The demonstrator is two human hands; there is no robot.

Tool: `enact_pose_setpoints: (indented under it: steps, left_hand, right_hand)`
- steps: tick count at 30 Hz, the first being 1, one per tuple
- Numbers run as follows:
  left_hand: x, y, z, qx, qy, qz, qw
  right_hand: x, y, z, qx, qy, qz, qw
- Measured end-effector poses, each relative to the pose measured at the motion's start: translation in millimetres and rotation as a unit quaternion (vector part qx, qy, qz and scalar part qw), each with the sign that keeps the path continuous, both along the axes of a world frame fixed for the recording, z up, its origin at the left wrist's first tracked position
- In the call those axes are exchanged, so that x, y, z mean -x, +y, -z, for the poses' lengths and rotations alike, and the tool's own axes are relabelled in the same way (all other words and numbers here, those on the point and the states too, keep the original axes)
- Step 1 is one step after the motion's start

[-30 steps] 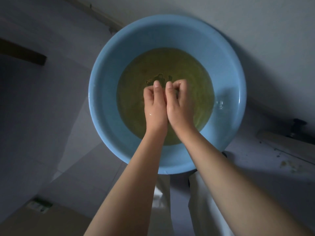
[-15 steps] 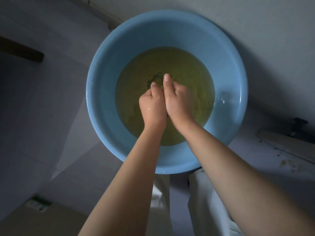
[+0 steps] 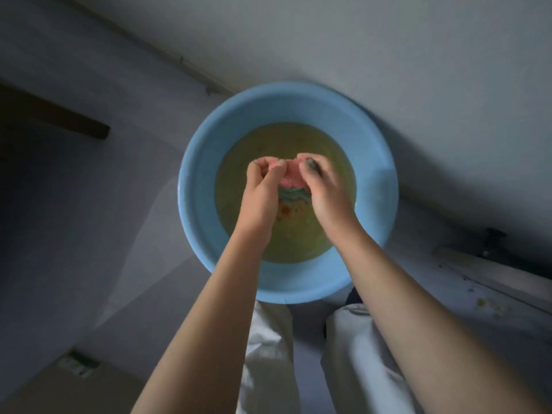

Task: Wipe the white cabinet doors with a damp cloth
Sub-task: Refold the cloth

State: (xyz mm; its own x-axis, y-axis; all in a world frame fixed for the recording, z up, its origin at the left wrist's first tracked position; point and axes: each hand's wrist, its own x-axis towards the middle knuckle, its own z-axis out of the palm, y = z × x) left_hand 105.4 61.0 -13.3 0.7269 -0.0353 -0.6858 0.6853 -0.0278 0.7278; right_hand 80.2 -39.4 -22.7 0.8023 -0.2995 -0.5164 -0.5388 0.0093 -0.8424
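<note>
Here, nearest the camera, a pair of pale trousers [image 3: 268, 354] shows at the bottom edge, just short of the blue basin [image 3: 203, 162], which serves as the landmark for everything else. A flat brownish board [image 3: 74, 386] lies well to the near left of the basin, on the pale floor [image 3: 74, 234].

Two bare forearms reach up from the bottom edge and cross the basin's near rim. Over the middle of the basin, above its murky yellow-green water [image 3: 254, 150], the left hand [image 3: 261, 192] and the right hand [image 3: 325, 189] meet around the damp cloth [image 3: 291, 186]. The left hand's fingers are curled and pinch the cloth's pink upper part from the left; the right hand's fingers are curled round it from the right, with a grey-green fold showing under the fingertips. The cloth is bunched between the two hands, pink on top and grey-green below, and hangs just above the water; whether its lowest fold touches the water cannot be told.

To the right of the basin lies a pale plank [image 3: 507, 276] with a dark knob [image 3: 494, 237] just beyond it. Beyond the basin a light wall [image 3: 358, 40] rises, with a dark seam running down to the basin's far rim.
</note>
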Motion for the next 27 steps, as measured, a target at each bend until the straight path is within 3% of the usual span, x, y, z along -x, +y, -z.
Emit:
enact_pose_setpoints:
  steps: [5, 12, 20, 27]
  left_hand:
    - [-18, 7, -95, -0.003, -0.077, 0.059, 0.995]
    - [-24, -6, -249, 0.011, -0.128, -0.004, 0.992]
    - [-14, -14, -412, 0.001, -0.210, -0.026, 0.977]
    - [-13, -31, -524, 0.081, -0.289, 0.098, 0.949]
  right_hand:
    - [-20, -22, -99, 0.121, -0.046, -0.005, 0.992]
    - [-37, -27, -259, 0.123, -0.099, 0.020, 0.987]
    - [-33, -51, -433, 0.128, -0.176, -0.025, 0.976]
    - [-19, -75, -547, 0.163, -0.259, -0.018, 0.952]
